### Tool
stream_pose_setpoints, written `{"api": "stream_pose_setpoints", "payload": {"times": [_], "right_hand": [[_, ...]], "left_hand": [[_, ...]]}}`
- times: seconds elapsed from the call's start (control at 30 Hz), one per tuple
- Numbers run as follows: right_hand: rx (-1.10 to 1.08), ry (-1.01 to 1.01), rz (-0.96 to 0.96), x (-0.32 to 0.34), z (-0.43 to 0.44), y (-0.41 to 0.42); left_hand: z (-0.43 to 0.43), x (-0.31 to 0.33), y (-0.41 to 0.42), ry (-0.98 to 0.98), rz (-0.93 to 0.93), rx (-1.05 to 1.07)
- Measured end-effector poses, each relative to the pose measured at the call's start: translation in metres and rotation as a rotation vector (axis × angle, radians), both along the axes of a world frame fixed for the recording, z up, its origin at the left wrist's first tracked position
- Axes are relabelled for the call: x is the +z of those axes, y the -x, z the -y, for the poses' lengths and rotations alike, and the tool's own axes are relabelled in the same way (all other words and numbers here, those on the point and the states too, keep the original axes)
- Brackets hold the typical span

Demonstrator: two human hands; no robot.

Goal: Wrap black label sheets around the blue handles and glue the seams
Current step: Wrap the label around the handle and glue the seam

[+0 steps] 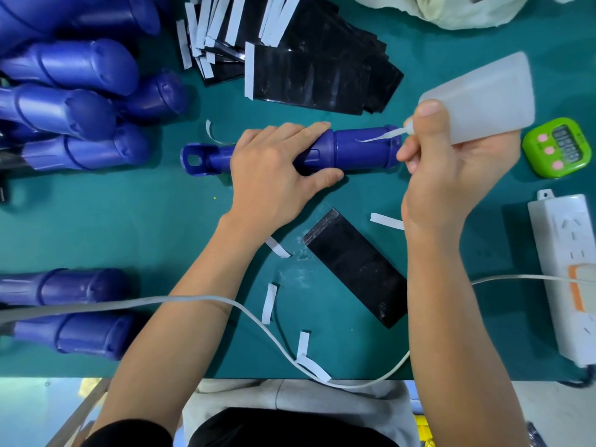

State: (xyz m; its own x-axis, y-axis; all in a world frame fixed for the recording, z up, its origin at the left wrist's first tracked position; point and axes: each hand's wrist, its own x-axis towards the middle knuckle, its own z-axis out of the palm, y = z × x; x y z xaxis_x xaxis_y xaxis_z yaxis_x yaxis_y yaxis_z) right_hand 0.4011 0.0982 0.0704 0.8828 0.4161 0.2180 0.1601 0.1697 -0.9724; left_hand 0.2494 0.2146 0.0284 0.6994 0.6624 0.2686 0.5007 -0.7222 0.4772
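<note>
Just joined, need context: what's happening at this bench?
A person's left hand grips a blue handle lying on the green mat. The right hand holds a translucent squeeze bottle, nozzle tip at the handle's wide end. One black sheet lies loose nearer the person; none is on the handle yet.

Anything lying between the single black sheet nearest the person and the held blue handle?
Nothing visible: bare mat separates the black sheet from the blue handle. A white strip lies just right of that gap.

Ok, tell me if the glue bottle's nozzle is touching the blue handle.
Cannot tell. The head view looks down from above: the nozzle overlaps the blue handle, but any gap beneath its tip is hidden.
</note>
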Motion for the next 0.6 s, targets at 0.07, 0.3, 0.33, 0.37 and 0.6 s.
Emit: {"api": "stream_pose_setpoints", "payload": {"times": [0.07,0.3,0.33,0.37,0.6], "right_hand": [[-0.013,-0.001,-0.003,0.0,0.002,-0.003],[-0.093,-0.059,-0.046,0.005,0.007,-0.014],[-0.107,-0.083,-0.082,0.006,0.007,-0.014],[-0.117,-0.105,-0.134,0.008,0.009,-0.015],[-0.079,-0.062,-0.594,0.019,0.019,-0.038]], "left_hand": [[0.0,0.0,0.0,0.0,0.0,0.001],[0.0,-0.001,0.0,-0.002,-0.004,0.005],[0.0,-0.001,-0.001,-0.004,-0.004,0.006],[0.0,-0.001,-0.001,-0.007,-0.003,0.006],[0.002,-0.004,-0.001,-0.029,0.001,0.003]]}}
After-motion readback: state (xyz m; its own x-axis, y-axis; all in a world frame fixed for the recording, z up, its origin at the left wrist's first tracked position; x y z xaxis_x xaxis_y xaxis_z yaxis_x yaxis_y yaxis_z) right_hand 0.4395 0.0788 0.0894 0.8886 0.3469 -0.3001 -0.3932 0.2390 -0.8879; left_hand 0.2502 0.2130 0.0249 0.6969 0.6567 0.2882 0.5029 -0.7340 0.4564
